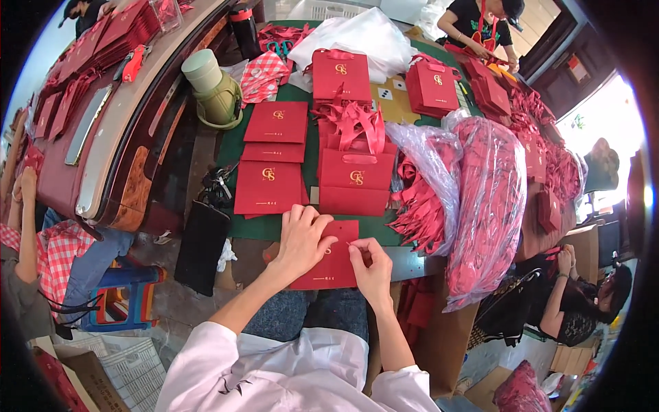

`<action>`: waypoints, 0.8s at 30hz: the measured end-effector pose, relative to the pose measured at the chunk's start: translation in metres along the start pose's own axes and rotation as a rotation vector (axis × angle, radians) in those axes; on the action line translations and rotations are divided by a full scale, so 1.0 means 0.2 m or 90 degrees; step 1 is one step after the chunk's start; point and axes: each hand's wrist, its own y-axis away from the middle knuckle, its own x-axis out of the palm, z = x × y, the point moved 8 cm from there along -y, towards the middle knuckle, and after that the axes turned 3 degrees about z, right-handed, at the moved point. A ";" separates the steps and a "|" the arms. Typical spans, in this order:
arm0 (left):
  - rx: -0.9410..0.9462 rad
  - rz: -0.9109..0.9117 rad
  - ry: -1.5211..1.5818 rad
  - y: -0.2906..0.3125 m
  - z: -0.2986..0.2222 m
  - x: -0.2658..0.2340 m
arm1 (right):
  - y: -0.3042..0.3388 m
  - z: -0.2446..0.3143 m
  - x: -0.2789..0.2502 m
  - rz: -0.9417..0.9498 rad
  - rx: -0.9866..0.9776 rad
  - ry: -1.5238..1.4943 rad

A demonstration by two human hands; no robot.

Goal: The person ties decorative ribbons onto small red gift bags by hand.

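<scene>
The green worktop [376, 231] was the biggest thing close by. Its near edge ran along by the person's lap [336, 316], and a black pouch [202, 240] was off to the left. On the right, a big clear sack [487, 199] full of red stuff hung past the near edge, so there was not much room to slide things that way. A smaller clear sack [436, 154] sat beside it, with red ribbons [415, 206] poking out.

Next in size came piles of red bags. The left pile [268, 187] lay just past the left hand, and the middle pile [353, 196] lay beside it. They filled up the space ahead like a wall. A thin green strip showed in front of the middle pile and gave the right hand a little room.

The flat red bag [336, 271] was at the near edge, its bottom part over the lap. The step in hand looked like putting a handle on the bag's top.

The left hand [301, 237] lay on the bag's top left part, fingers spread, not closed around it. The right hand [372, 269] was at the right edge, fingertips [356, 253] close together. I could not tell if that grip pinched the bag, a bit of ribbon or nothing. The next move seemed to need the left hand to hold the bag still and the right fingertips to work gently.
</scene>
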 end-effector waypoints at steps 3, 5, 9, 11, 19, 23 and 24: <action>-0.018 0.004 0.038 0.02 -0.03 -0.03 | -0.02 0.05 0.01 -0.019 -0.036 0.048; -0.014 -0.014 0.133 0.03 -0.05 -0.05 | -0.03 0.09 0.01 -0.027 -0.063 0.059; -0.036 -0.042 0.189 0.08 -0.05 -0.06 | -0.01 0.14 0.01 -0.049 -0.099 0.081; -0.031 -0.027 0.184 0.10 -0.07 -0.07 | 0.01 0.17 0.01 -0.059 -0.119 0.076; -0.015 -0.101 0.119 0.21 -0.19 -0.11 | 0.07 0.28 0.02 -0.067 -0.153 0.259; 0.005 -0.184 0.047 0.26 -0.25 -0.12 | 0.08 0.29 0.01 -0.053 -0.130 0.225; -0.007 -0.178 0.096 0.26 -0.24 -0.13 | 0.09 0.28 0.00 -0.054 -0.120 0.170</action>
